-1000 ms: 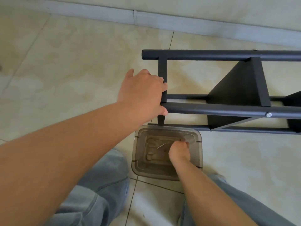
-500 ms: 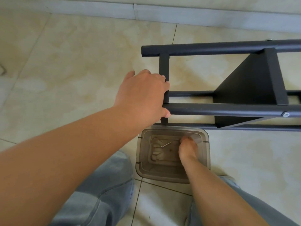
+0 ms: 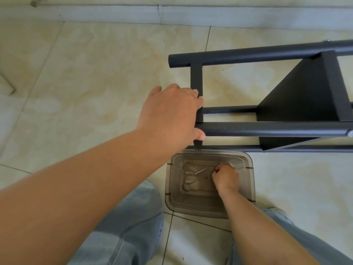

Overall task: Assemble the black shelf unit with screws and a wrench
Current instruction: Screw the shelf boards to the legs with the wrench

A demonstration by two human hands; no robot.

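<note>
The black shelf unit (image 3: 267, 129) lies on its side on the tiled floor, its tubes running to the right. My left hand (image 3: 172, 115) grips the end of the near upper tube, by the short cross piece. Below it stands a smoky clear plastic bin (image 3: 172, 188). My right hand (image 3: 225, 177) is down inside the bin, fingers pinched on something small and dark that I cannot identify. A silver L-shaped wrench (image 3: 200, 171) lies on the bin's bottom, left of that hand. A silver screw head (image 3: 350, 133) shows on the near tube at the right edge.
A grey skirting board (image 3: 160, 15) runs along the wall at the top. My two knees in blue jeans (image 3: 131, 226) flank the bin. A thin strip (image 3: 7, 83) lies on the floor at the far left.
My right hand has shifted inside the bin and closed its fingertips into a pinch. The left hand keeps its grip on the tube. The view has tilted a little.
</note>
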